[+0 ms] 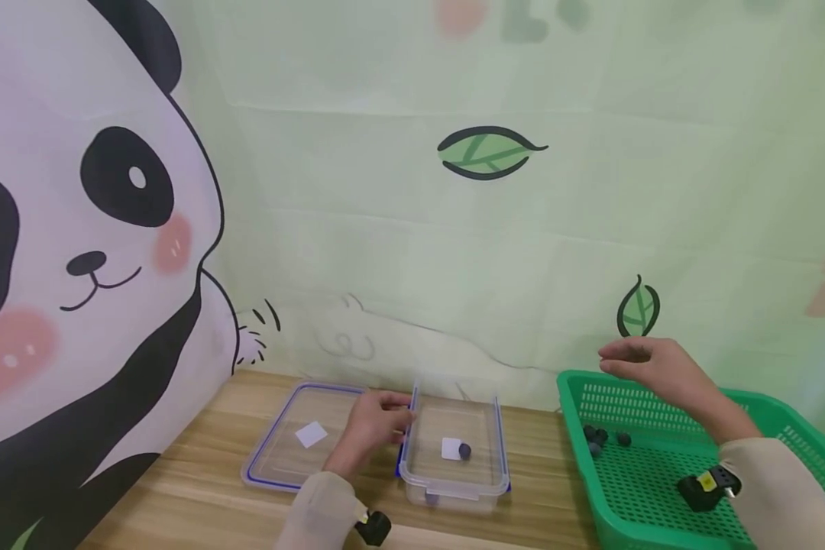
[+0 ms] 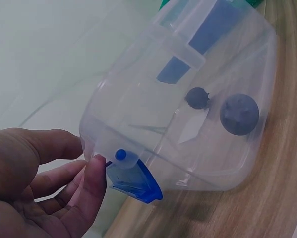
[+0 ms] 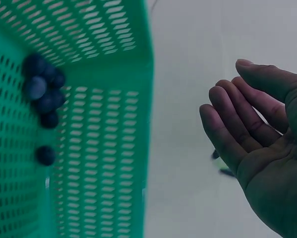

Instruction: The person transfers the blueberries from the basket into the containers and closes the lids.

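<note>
A clear plastic food box (image 1: 454,486) with blue side latches stands mid-table. Two blueberries are inside it: a smaller-looking one (image 2: 197,98) by a white square and a larger-looking one (image 2: 239,114) nearer the wall. My left hand (image 1: 378,422) is at the box's left side, pinching its edge beside a blue latch (image 2: 133,178). To the right, a green perforated basket (image 1: 584,489) holds several blueberries (image 1: 594,437) in its left part. Over the basket's back rim hovers my right hand (image 1: 656,367), fingers extended and slightly bent, with nothing in it.
Left of the box, a clear lid (image 1: 275,483) with a blue seal lies flat on the wooden table (image 1: 536,489), a white square (image 1: 311,435) showing on it. Behind the table hangs a pale green backdrop (image 1: 385,229) printed with a panda and leaves.
</note>
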A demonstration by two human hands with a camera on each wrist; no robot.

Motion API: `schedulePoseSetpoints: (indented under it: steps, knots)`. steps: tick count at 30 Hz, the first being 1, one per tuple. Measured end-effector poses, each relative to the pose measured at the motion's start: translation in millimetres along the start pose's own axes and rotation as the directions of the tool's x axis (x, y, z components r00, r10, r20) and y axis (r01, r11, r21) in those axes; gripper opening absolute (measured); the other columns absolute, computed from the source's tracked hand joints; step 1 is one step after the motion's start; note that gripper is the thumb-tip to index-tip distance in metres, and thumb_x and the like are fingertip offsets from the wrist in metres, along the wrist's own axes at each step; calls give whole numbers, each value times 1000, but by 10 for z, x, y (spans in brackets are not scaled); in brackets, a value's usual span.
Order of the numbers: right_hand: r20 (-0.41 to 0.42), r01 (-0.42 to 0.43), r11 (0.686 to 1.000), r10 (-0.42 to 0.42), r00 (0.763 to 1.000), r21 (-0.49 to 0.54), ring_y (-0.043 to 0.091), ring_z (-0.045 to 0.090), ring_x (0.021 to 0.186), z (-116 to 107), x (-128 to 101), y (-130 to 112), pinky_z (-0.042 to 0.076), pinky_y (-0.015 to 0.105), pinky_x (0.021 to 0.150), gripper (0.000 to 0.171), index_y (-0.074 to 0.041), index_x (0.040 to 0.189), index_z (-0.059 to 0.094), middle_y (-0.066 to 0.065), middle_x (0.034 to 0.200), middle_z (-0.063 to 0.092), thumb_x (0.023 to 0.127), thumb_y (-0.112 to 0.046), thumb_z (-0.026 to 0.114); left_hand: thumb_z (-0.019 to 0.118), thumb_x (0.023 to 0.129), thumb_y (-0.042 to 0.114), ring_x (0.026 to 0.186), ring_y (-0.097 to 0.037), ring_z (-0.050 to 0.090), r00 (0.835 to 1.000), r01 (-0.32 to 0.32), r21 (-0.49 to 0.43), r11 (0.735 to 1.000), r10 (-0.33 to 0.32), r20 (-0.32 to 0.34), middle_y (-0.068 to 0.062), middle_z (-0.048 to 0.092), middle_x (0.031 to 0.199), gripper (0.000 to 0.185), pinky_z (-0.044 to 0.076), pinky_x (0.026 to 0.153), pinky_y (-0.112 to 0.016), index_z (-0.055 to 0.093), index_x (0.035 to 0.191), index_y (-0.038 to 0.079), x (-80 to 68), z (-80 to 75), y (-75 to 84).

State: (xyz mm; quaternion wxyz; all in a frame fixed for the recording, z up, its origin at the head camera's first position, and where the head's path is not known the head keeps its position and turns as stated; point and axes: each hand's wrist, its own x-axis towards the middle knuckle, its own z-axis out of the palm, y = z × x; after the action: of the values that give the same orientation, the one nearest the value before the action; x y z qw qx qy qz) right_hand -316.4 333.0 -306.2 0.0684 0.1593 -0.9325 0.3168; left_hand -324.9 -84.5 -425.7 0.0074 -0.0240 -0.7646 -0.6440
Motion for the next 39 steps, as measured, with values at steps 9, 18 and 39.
schedulePoseSetpoints:
  steps: [9, 18, 39]
  knots:
    - [56, -89, 995, 86, 995, 42, 35, 69, 109, 24, -48, 424, 61, 53, 89, 44, 6, 133, 67, 19, 123, 72, 105, -29, 70, 74, 93, -3, 81, -20, 66, 1000, 22, 6, 1000, -22, -6, -14, 72, 98, 29, 66, 70, -37, 71, 121, -11, -15, -2, 22]
    - [113, -147, 989, 146, 983, 0, 36, 70, 105, 44, -84, 770, 61, 55, 87, 38, 6, 128, 70, 20, 119, 72, 105, -25, 69, 74, 93, -3, 83, -21, 67, 1000, 21, 2, 1000, -21, -6, -15, 72, 100, 29, 65, 69, -33, 71, 121, -12, -11, -9, 36]
    - [243, -29, 992, 58, 968, -121, 26, 69, 90, 311, -46, 1071, 63, 46, 75, 12, 2, 103, 78, 12, 101, 75, 92, -3, 76, 74, 95, 0, 87, -21, 70, 999, 49, 31, 998, -49, -4, -14, 73, 104, 30, 65, 71, -33, 70, 123, -10, -11, -6, 36]
